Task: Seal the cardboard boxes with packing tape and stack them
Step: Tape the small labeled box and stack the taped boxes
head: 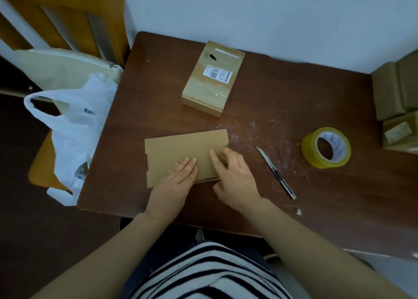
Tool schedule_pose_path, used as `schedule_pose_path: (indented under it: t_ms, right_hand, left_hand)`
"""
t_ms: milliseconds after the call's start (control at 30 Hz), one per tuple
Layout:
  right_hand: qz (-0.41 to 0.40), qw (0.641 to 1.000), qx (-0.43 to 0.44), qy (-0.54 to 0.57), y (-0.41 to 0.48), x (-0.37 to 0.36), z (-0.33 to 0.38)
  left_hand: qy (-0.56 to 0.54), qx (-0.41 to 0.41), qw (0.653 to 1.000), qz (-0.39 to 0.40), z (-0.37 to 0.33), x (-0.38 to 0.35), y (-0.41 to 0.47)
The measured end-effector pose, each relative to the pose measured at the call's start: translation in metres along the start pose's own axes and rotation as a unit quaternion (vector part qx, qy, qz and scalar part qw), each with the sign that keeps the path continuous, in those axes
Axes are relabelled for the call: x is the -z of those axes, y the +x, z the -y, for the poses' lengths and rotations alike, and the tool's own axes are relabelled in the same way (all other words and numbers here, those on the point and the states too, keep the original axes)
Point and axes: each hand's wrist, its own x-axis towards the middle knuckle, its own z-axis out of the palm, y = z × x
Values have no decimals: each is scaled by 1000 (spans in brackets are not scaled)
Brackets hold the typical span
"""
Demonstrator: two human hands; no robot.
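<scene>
On the table (328, 208), the plain cardboard box (176, 149) lies under both hands. The left hand (181, 176) presses its lid, fingers straight and together. The right hand (235, 181) rests spread over its 3 o'clock end. The tape roll (325, 148) sits farther toward 3 o'clock, and a taped box (212, 79) at 12 o'clock.

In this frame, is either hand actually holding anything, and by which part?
Nothing is in a grip. The left hand lies flat on top of the plain cardboard box near its near edge; the right hand rests spread over its right near corner.
</scene>
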Motion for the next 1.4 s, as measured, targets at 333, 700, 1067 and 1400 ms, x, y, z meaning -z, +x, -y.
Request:
schedule_pose_path:
  t_ms: [333, 700, 1067, 1400]
  right_hand:
    - [-147, 964, -50, 217, -27, 1, -35]
    - [-360, 838, -342, 225, -54, 37, -128]
    - [-109, 933, -342, 31, -43, 55, -198]
    - [-159, 800, -89, 571, -63, 101, -108]
  left_hand:
    - [-109, 81, 990, 30, -15, 9, 20]
    - [23, 7, 990, 138, -29, 3, 60]
    - [-69, 27, 993, 93, -42, 5, 52]
    - [-552, 273, 784, -79, -87, 81, 119]
